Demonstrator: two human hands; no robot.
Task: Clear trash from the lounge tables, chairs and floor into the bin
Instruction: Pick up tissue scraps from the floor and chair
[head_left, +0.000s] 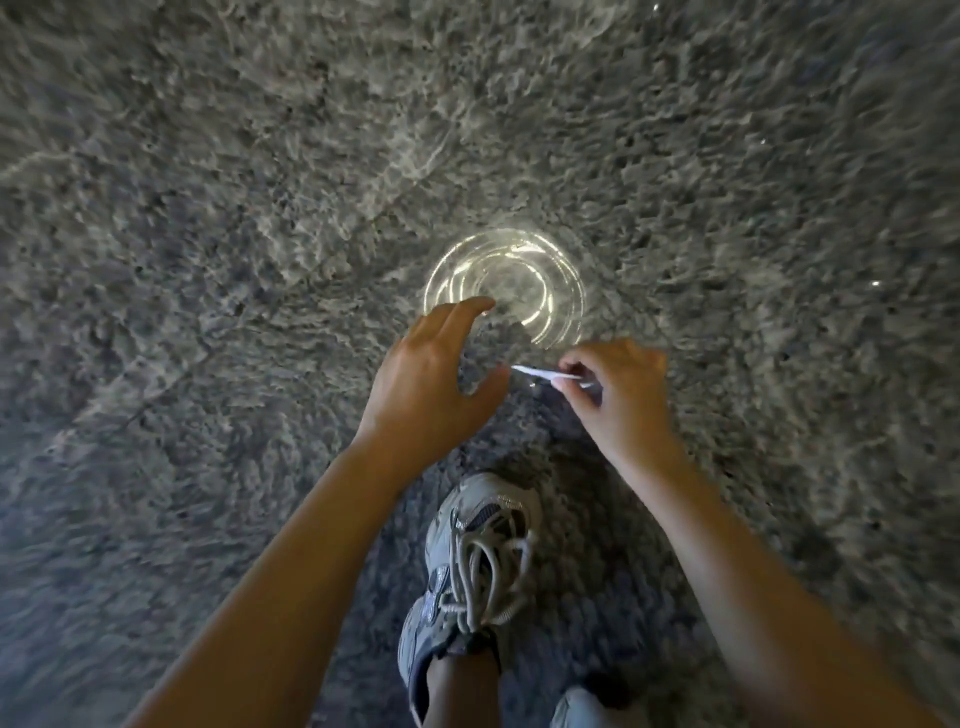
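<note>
A clear plastic piece (553, 291), round w/ ringed glints (cup or lid, blur hides which), lies on the shaggy grey carpet (208, 208). The person's left hand (421, 379) reaches to it, fingers spread & relaxed, fingertips at its near-left rim; contact can't be told. The right hand (618, 389), just off the piece's near-right edge, pinches a thin white scrap (540, 372), paper-like, btwn thumb & curled fingers, its tip pointing toward the left thumb. A grey laced sneaker (472, 561) stands on the carpet, nearer the camera than the piece.
</note>
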